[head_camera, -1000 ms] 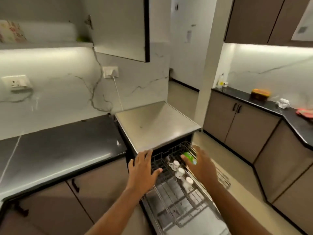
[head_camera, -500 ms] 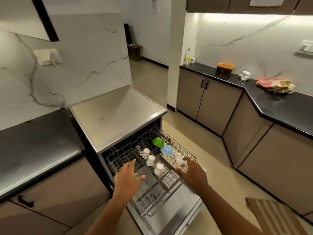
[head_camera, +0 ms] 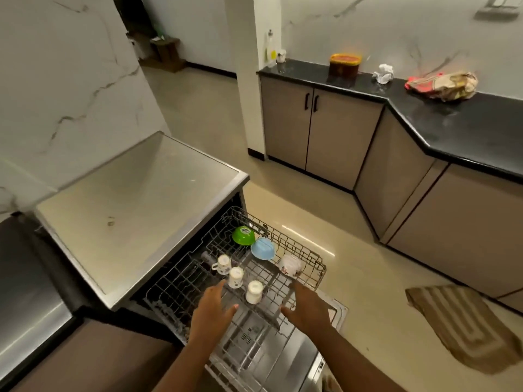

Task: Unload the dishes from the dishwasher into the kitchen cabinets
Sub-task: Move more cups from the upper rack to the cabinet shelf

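Note:
The dishwasher's upper wire rack point(head_camera: 300, 250) is pulled out over the open door point(head_camera: 288, 355). Upside down in it sit a green bowl point(head_camera: 243, 235), a blue bowl point(head_camera: 263, 248) and a white flowered bowl point(head_camera: 290, 265) along the right side. Three white cups point(head_camera: 236, 277) stand in a row nearer me. My left hand point(head_camera: 210, 314) hovers over the rack's near left part, fingers spread and holding nothing. My right hand point(head_camera: 307, 306) is over the rack's front right edge, also spread with nothing in it.
The dishwasher's steel top point(head_camera: 135, 210) is at left, with a dark counter point(head_camera: 25, 295) beside it. Across the floor run brown base cabinets point(head_camera: 319, 128) under a black counter point(head_camera: 467, 120) with a container, crumpled paper and a cloth. A striped mat point(head_camera: 464, 326) lies on the floor at right.
The rack has slid further out, showing the bowls and cups. Both hands moved back with it and stay spread. The view swung right and down.

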